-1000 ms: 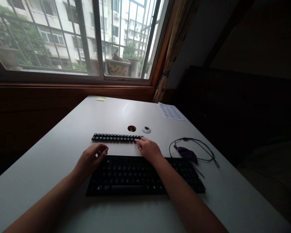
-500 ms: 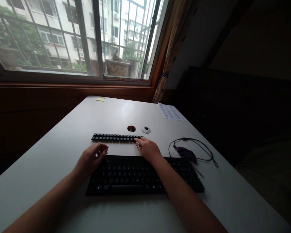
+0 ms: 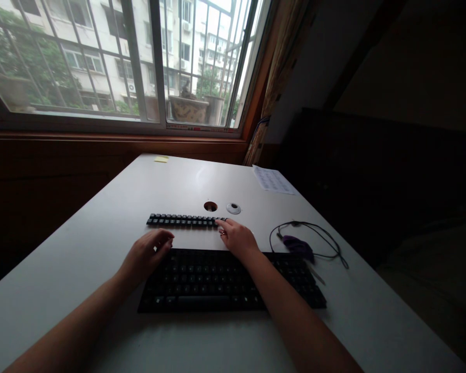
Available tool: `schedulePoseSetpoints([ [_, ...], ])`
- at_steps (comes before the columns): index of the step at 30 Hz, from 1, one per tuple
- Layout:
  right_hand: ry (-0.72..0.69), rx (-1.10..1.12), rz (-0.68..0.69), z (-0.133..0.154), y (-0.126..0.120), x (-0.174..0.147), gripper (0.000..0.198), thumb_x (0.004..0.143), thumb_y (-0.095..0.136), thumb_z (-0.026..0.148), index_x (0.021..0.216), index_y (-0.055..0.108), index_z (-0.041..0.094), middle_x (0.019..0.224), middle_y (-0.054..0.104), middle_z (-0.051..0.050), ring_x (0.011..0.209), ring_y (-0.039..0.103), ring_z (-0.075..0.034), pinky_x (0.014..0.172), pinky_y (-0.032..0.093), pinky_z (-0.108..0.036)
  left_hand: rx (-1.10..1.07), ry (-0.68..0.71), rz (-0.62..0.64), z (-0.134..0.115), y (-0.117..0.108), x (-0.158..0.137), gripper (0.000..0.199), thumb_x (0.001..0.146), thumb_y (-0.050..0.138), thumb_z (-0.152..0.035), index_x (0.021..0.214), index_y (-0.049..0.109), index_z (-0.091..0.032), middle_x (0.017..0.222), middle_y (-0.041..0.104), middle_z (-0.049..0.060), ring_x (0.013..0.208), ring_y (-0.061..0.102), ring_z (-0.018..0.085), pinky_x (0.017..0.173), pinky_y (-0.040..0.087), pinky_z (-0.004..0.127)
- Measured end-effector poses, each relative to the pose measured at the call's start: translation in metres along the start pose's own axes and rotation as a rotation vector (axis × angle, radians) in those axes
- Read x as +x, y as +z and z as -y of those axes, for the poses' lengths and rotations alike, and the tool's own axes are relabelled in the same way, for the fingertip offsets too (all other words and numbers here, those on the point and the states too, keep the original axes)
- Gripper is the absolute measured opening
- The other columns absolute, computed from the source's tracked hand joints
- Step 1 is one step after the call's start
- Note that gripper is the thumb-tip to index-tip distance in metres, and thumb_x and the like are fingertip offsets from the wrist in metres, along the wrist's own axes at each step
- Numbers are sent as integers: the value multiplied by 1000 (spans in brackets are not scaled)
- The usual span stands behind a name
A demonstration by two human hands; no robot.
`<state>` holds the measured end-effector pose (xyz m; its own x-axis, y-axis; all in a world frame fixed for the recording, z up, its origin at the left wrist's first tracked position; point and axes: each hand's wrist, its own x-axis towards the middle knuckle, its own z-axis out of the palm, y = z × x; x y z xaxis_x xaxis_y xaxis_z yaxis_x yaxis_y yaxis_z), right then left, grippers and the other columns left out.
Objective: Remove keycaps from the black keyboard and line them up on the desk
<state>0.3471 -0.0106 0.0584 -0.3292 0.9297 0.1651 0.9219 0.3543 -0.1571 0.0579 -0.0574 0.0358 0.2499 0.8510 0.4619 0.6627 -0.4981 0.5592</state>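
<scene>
Two long rows of black keycaps (image 3: 182, 220) lie side by side behind a black keyboard (image 3: 205, 280). My right hand (image 3: 238, 238) reaches across the keyboard, its index fingertip on the right end of the rows. Its other fingers curl under, apart from the index finger. Over the keyboard's upper left corner is my left hand (image 3: 147, 251), with thumb and fingers curled into a pinch. Whatever is between those fingertips, if anything, is too small to tell. My right forearm hides part of the keyboard, whose back strip looks dark, without readable legends.
At the right lie a looped black cable (image 3: 330, 233), a purple cloth-like item (image 3: 298, 247) and a thin rod (image 3: 316, 273). Behind the rows are a round desk hole (image 3: 210, 206) and a white disc (image 3: 233, 208). A printed sheet (image 3: 274, 180) and yellow sticky notes (image 3: 161, 159) lie farther back.
My right index finger has shifted very slightly at the right end of the keycap rows. My left hand stays almost in place.
</scene>
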Motion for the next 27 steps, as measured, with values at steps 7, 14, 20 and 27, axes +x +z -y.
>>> schedulePoseSetpoints([
  [7, -90, 343, -257, -4, -22, -1, 28, 99, 41, 31, 109, 62, 17, 104, 68, -8, 96, 63, -18, 89, 46, -28, -10, 5, 28, -3, -2, 2, 12, 92, 52, -28, 96, 60, -19, 82, 63, 4, 71, 60, 16, 58, 49, 24],
  [14, 56, 540, -287, -20, -77, -26, 52, 101, 25, 52, 79, 59, 18, 74, 64, -3, 70, 59, -15, 70, 45, -25, 17, 80, 64, -6, -5, 4, 15, 91, 53, -29, 83, 61, -19, 77, 61, 3, 74, 58, 18, 66, 47, 28],
  [20, 165, 272, -269, -39, -78, -68, 56, 98, 28, 57, 57, 43, 22, 55, 54, -2, 55, 50, -16, 57, 35, -27, 57, 155, 116, -8, -7, 5, 18, 93, 50, -28, 82, 62, -20, 77, 62, 4, 80, 56, 21, 74, 45, 33],
  [27, 280, 86, -342, -49, -61, -86, 57, 99, 29, 52, 55, 47, 22, 58, 62, -7, 58, 59, -19, 60, 35, -27, 74, 165, 138, -8, -6, 6, 15, 91, 52, -26, 83, 63, -21, 79, 64, 3, 82, 56, 22, 75, 45, 33],
])
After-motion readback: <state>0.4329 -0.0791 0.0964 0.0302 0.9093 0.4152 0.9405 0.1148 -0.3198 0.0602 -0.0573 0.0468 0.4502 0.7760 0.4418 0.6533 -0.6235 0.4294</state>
